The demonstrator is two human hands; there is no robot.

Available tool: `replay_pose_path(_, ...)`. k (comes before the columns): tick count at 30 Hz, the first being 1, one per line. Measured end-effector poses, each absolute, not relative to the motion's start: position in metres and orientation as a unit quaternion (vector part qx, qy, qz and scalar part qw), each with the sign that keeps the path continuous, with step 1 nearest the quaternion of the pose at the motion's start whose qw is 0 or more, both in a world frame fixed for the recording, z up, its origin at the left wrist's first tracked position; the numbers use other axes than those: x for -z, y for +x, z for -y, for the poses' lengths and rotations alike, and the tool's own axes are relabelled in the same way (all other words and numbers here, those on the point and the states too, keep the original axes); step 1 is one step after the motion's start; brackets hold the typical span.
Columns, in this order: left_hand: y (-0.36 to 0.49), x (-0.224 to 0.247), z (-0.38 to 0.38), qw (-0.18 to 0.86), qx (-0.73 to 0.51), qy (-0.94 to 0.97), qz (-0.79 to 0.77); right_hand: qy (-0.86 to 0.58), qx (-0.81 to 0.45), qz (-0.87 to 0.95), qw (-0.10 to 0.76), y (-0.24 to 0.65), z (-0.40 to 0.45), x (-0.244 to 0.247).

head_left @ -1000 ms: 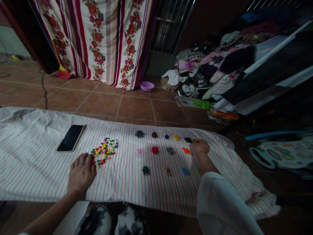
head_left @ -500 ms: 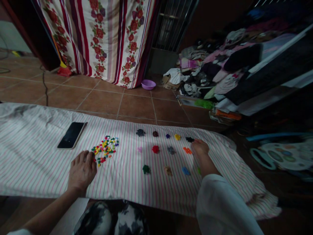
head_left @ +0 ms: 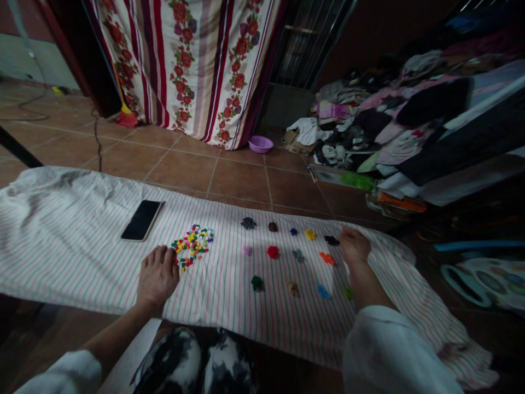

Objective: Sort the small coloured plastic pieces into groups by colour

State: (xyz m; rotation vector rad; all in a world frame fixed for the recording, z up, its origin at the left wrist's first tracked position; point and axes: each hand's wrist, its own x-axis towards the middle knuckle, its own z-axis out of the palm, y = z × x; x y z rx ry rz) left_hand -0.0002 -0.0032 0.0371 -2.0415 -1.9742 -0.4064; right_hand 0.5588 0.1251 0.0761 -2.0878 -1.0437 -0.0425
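Note:
My left hand (head_left: 158, 274) lies palm down on the striped cloth (head_left: 82, 251), fingers stretched out flat. Its fingertips meet the near left edge of a loose heap of small multicoloured pieces (head_left: 192, 244). My right hand (head_left: 356, 245) is curled just right of a small black pile (head_left: 331, 240); what its fingers hold, if anything, is hidden. Below that pile are orange pieces (head_left: 327, 258), and a light green pile (head_left: 348, 293) lies beside my right forearm. Other single-colour piles spread leftward in rows, among them yellow (head_left: 310, 235), red (head_left: 273, 252), blue (head_left: 323, 291) and dark green (head_left: 256, 283).
A phone (head_left: 141, 220) lies on the cloth left of the heap. Beyond the cloth's far edge is a tiled floor (head_left: 176, 164) with a purple basin (head_left: 261, 144) and a red broom (head_left: 127, 117). Heaped clothes (head_left: 340, 120) fill the right side.
The whole view has shifted, so things appear farther right. My right hand has drawn slightly away from the black pile, to the right. My left hand stays at the heap's edge.

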Motion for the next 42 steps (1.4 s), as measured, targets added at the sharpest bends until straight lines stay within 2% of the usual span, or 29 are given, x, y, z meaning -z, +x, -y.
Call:
replay_pose_path(3, 0.000, -0.036, 0.003, 0.135, 0.149, -0.705, 0.680, -0.805, -0.039, 0.389, 0.446, 0.532, -0.123, -0.092)
replay_pose_path(6, -0.001, -0.036, 0.004, 0.126, 0.151, -0.704, 0.682, -0.746, -0.062, 0.442, 0.494, 0.488, -0.121, -0.102)
replay_pose_path(10, -0.001, -0.037, 0.004, 0.114, 0.154, -0.704, 0.684, -0.658, -0.170, 0.505, 0.532, 0.403, -0.115, -0.094)
replay_pose_path(15, -0.001, -0.038, 0.005, 0.098, 0.170, -0.698, 0.689, -0.580, -0.255, 0.611, 0.474, 0.282, -0.080, -0.064)
replay_pose_path(20, 0.000, -0.039, 0.004, 0.074, 0.183, -0.693, 0.694, -0.552, -0.232, 0.710, 0.371, 0.202, -0.044, -0.043)
replay_pose_path(26, 0.001, -0.039, 0.004, 0.057, 0.167, -0.693, 0.699, -0.575, -0.156, 0.750, 0.287, 0.166, -0.035, -0.039)
replay_pose_path(32, 0.000, -0.042, 0.006, 0.051, 0.160, -0.703, 0.691, -0.579, -0.138, 0.757, 0.268, 0.160, -0.035, -0.036)
replay_pose_path(42, -0.001, -0.037, 0.005, 0.037, 0.191, -0.700, 0.687, -0.568, -0.139, 0.753, 0.302, 0.161, -0.028, -0.025)
